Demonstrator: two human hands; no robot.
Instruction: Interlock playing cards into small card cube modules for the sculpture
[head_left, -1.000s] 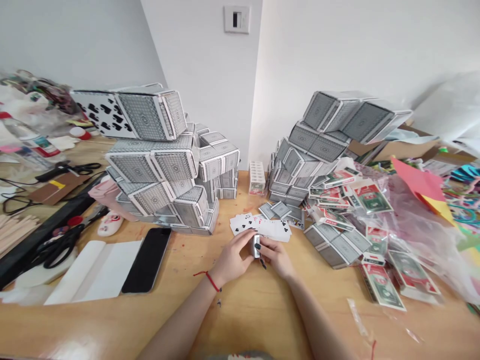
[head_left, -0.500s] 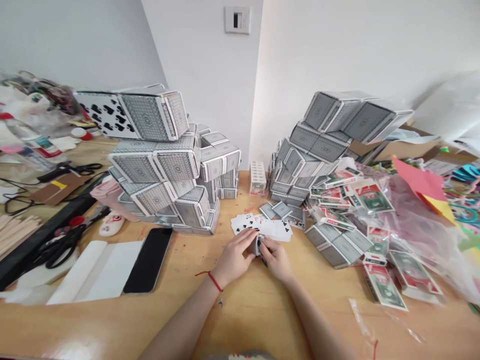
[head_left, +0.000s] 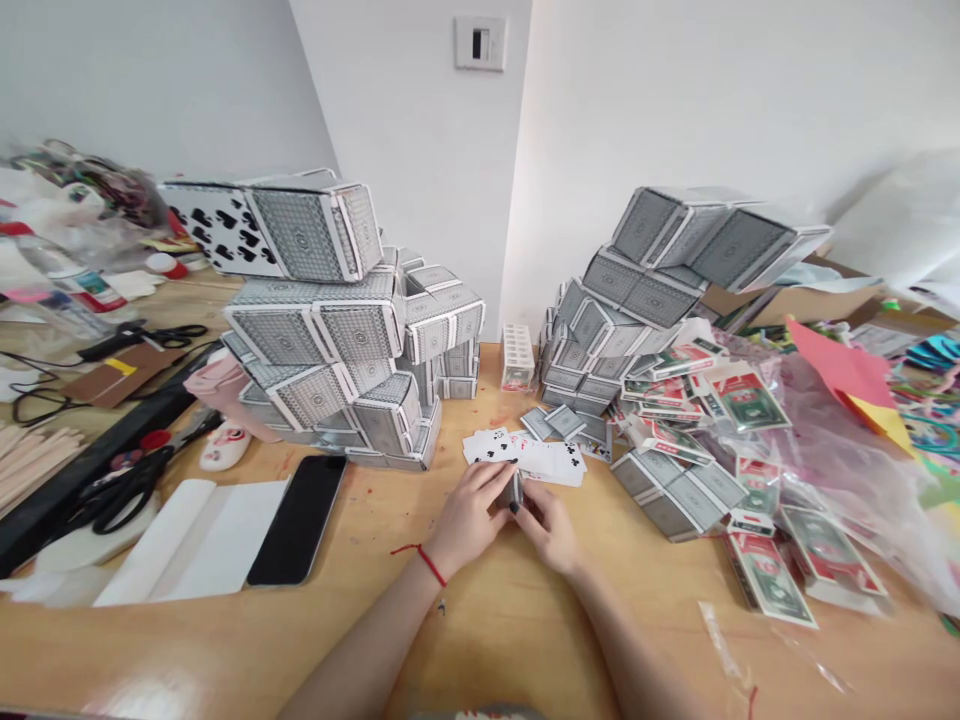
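Observation:
Between both hands, low over the wooden table (head_left: 495, 610), is a small grey-backed playing card piece (head_left: 512, 490), partly covered by fingers. My left hand (head_left: 476, 508) is closed on its left side. My right hand (head_left: 550, 525) touches its right side, thumb and fingers bent round it. Just beyond the hands lie spread face-up cards (head_left: 551, 460). Behind these are a few folded grey cards (head_left: 553, 421). Stacked card blocks rise in a left tower (head_left: 322, 330) and a right tower (head_left: 645, 285). A separate card block (head_left: 679, 492) sits to the right.
Red and green card boxes (head_left: 761, 565) and plastic film (head_left: 840, 480) lie at the right. On the left are a black phone (head_left: 298, 520), white paper (head_left: 199, 540), scissors (head_left: 124, 490) and a computer mouse (head_left: 224, 446). A clear-wrapped pack (head_left: 517, 357) stands by the wall.
My right hand has shifted slightly down and its fingers have moved along the card piece, uncovering more of its grey back. My left hand stays nearly in place.

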